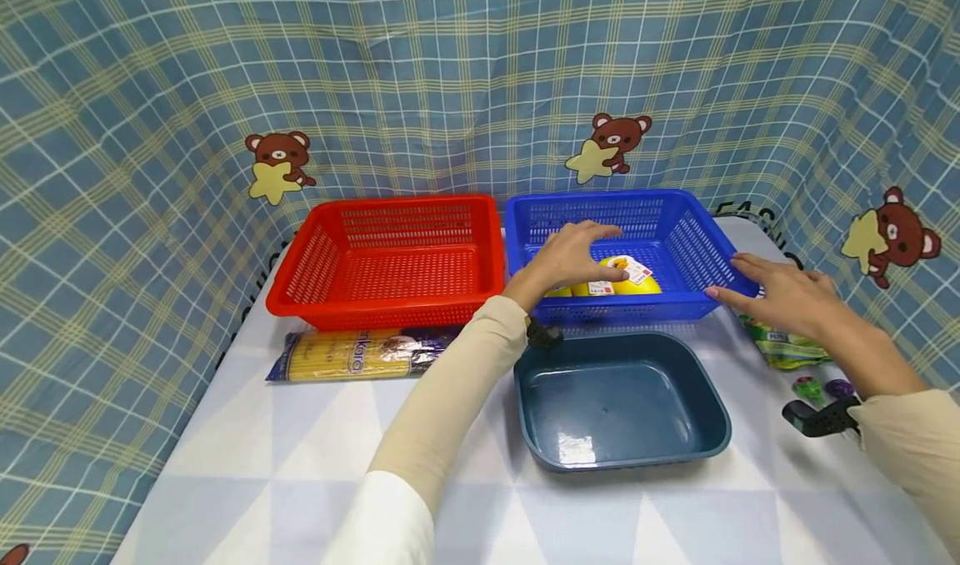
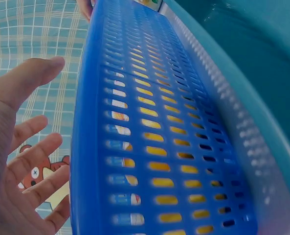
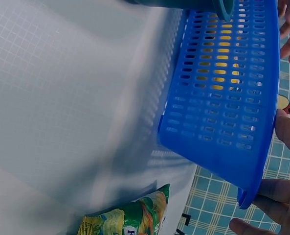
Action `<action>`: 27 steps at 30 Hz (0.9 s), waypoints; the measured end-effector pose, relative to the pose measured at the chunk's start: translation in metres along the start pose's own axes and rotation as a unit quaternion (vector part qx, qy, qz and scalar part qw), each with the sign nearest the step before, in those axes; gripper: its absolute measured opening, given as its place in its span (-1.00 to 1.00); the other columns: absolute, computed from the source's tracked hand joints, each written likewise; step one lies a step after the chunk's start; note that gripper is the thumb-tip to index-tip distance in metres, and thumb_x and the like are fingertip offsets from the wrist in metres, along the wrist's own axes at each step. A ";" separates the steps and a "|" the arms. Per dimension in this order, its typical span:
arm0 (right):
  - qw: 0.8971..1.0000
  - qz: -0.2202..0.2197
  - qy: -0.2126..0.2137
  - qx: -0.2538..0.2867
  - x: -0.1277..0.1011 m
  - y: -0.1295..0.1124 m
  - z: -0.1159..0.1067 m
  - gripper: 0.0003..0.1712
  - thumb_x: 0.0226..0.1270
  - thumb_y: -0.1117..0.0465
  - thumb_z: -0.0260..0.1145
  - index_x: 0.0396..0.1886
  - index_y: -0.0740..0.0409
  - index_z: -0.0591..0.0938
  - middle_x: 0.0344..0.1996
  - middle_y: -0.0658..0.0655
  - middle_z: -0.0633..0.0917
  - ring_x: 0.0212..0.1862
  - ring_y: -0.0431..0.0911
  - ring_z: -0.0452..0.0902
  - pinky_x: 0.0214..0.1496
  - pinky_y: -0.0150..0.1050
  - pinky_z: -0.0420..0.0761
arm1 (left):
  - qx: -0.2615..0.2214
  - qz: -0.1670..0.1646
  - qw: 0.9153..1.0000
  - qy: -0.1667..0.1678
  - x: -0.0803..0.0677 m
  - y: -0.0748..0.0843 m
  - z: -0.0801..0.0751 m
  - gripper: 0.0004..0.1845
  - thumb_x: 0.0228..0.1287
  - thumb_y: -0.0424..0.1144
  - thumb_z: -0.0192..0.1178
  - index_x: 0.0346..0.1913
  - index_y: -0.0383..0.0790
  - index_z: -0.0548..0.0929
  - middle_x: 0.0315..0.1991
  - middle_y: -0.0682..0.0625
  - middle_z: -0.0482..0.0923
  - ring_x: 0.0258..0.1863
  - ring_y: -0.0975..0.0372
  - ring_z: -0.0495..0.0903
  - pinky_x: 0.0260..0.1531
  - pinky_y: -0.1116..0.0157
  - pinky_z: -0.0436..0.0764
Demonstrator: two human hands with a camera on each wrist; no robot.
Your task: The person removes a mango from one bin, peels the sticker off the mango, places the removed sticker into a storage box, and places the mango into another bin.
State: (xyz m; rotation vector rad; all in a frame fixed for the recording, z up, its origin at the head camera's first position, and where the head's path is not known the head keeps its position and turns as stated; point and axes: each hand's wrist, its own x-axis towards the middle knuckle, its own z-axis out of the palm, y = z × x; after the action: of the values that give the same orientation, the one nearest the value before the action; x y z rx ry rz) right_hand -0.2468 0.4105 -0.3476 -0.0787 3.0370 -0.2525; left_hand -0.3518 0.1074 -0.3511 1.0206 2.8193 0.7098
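Observation:
A blue basket (image 1: 678,305) stands at the back right, with yellow rounded items (image 1: 645,285) bearing white labels near its front wall. My left hand (image 1: 567,255) hovers above these items, thumb and fingers spread apart and holding nothing. In the left wrist view the yellow shows through slots in the basket wall. My right hand (image 1: 795,298) is at the basket's front right corner. Its thumb and fingers lie either side of that corner, touching the rim in the right wrist view, without curling round it.
A red basket (image 1: 405,305) stands left of the blue one, with a spaghetti pack (image 1: 352,355) before it. In front of the blue basket sits a dark teal tub (image 1: 615,415). A green packet (image 1: 787,347) and small green and purple items (image 1: 810,390) lie at the right.

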 end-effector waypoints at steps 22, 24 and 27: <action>1.000 0.000 0.008 0.002 -0.002 0.002 0.004 0.13 0.39 -0.48 -0.02 0.55 0.35 0.10 0.49 0.48 0.07 0.37 0.58 -0.03 0.13 0.60 -0.06 | 0.070 -0.038 0.996 -0.050 0.031 0.011 0.020 -0.13 0.04 0.33 0.36 0.47 0.31 0.35 0.49 0.19 0.23 0.46 0.13 0.15 0.47 -0.02 0.00; 1.000 0.001 0.009 -0.002 -0.001 0.002 0.004 0.13 0.39 -0.48 -0.02 0.55 0.34 0.10 0.49 0.48 0.07 0.37 0.58 -0.02 0.14 0.60 -0.06 | 0.078 -0.031 0.995 -0.057 0.035 0.011 0.022 -0.12 0.05 0.34 0.36 0.48 0.30 0.34 0.49 0.17 0.23 0.45 0.13 0.16 0.46 -0.03 0.00; 1.000 0.002 0.005 -0.003 0.001 -0.001 0.005 0.13 0.39 -0.48 -0.03 0.55 0.34 0.09 0.49 0.48 0.07 0.37 0.58 -0.02 0.15 0.60 -0.07 | 0.091 -0.035 0.993 -0.068 0.039 0.010 0.023 -0.11 0.05 0.34 0.37 0.48 0.30 0.33 0.49 0.18 0.23 0.43 0.13 0.17 0.45 -0.01 0.01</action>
State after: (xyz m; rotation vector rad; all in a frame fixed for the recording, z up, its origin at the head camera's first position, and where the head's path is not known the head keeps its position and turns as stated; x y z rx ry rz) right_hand -0.2474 0.4090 -0.3520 -0.0719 3.0473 -0.2450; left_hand -0.3719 0.1475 -0.3632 0.9488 2.8238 0.3665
